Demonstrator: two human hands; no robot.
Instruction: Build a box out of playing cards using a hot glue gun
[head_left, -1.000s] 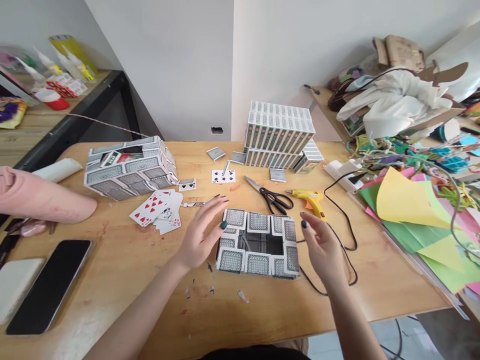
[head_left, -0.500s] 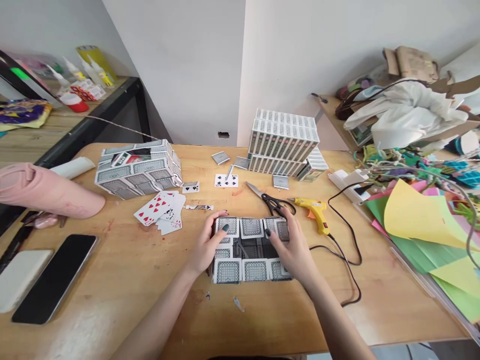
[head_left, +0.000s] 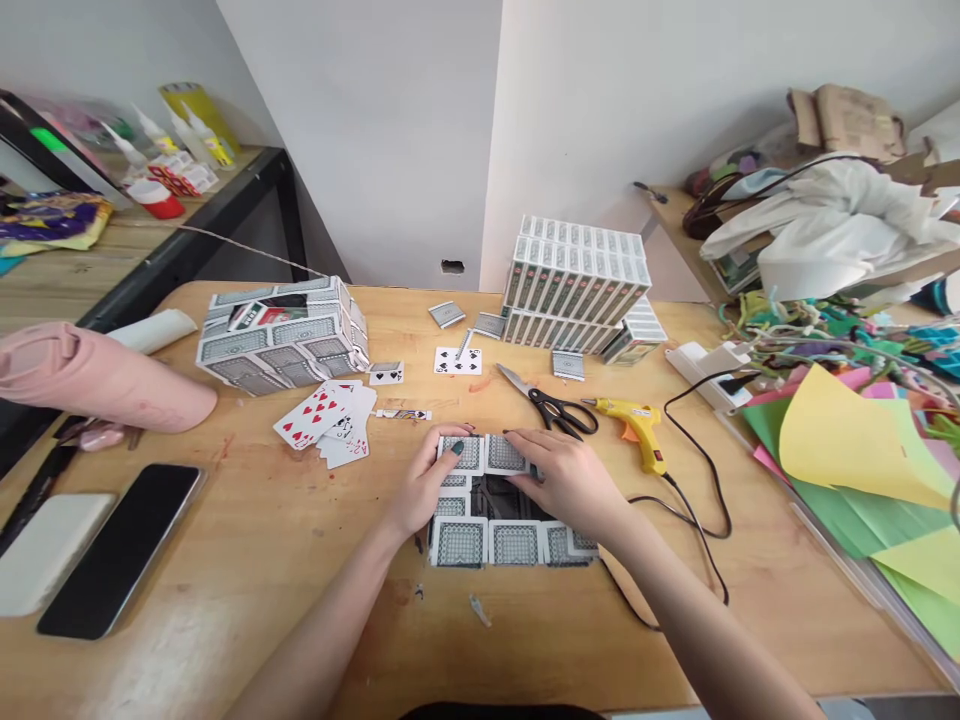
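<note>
Since half a second ago, the right hand has shifted left from the right end of the card-covered box to its far side, while the left hand stays at the far left corner. Now the box sits on the near middle of the table, its dark opening facing up. Left fingers wrap the left end, thumb on top of the far left card; right fingertips reach the far edge at the far middle card, thumb at the opening's rim, apparently pinching that side. Done well, this handling would keep the left grip firm but light, with right-hand pressure spread flat along the card so no edge lifts or bends. The glue gun and scissors lie just beyond, so the right wrist is best kept clear of the cord.
</note>
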